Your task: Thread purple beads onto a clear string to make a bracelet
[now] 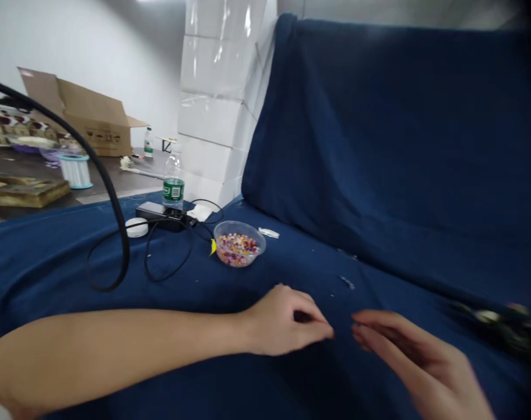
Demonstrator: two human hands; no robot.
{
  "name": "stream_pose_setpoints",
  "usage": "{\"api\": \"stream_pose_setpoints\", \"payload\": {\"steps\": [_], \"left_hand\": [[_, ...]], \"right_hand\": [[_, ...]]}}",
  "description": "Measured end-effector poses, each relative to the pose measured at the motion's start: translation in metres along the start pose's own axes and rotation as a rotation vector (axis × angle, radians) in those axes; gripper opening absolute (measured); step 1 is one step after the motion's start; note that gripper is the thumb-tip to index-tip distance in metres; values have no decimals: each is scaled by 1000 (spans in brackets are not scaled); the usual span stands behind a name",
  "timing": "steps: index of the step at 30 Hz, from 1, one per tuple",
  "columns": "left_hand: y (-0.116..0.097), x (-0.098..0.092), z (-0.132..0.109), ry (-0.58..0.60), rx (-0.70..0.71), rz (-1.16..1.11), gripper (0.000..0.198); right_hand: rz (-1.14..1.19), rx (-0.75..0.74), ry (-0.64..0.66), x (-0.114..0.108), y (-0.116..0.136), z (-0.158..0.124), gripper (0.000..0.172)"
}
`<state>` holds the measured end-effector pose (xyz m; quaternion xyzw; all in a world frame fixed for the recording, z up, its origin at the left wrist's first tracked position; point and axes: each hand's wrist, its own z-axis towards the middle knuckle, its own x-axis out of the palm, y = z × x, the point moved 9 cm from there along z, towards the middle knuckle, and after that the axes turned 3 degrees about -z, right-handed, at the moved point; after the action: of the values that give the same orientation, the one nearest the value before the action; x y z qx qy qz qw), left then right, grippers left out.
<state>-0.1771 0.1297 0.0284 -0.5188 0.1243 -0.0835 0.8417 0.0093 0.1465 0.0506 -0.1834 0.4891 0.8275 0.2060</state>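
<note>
My left hand (291,321) hovers over the dark blue cloth (230,385), its thumb and index fingertips pinched together. Facing it from the right is my right hand (422,356), thumb and fingertips also drawn together. A small gap separates the two pinches. Whatever either hand holds, if anything, is too small or blurred to make out. Beyond my left hand stands a clear plastic bowl (262,245) partly filled with small multicoloured beads (236,244).
Left of the bowl lie a black power adapter (154,214), looping cables (112,192), a white round object (136,227) and a water bottle (173,184). A cardboard box (94,119) and a spool (76,171) stand on the neighbouring table. Blurred flower-like items (505,326) are at right.
</note>
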Motion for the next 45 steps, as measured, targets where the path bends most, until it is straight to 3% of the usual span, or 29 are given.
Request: {"api": "stream_pose_setpoints", "payload": {"steps": [2,5,9,13,21,34,45], "left_hand": [[-9,2,6,-24,-10,-10,15],[-14,15,20,-20,-44,-65,25],[-2,32,20,2,-89,-109,38],[8,31,5,18,-106,-34,31],[-15,25,-3,-7,12,151,26],[-30,17,-11,-146,154,229,23],[-51,35,-21,1,376,326,21]], "right_hand": [[124,14,53,1,15,-3,30],[200,-33,23,-7,27,-5,26],[295,-20,0,-13,16,-13,24],[393,43,44,-7,8,-23,21],[490,39,100,-2,12,-26,17],[563,58,150,3,10,-27,16],[594,48,185,5,12,-28,12]]}}
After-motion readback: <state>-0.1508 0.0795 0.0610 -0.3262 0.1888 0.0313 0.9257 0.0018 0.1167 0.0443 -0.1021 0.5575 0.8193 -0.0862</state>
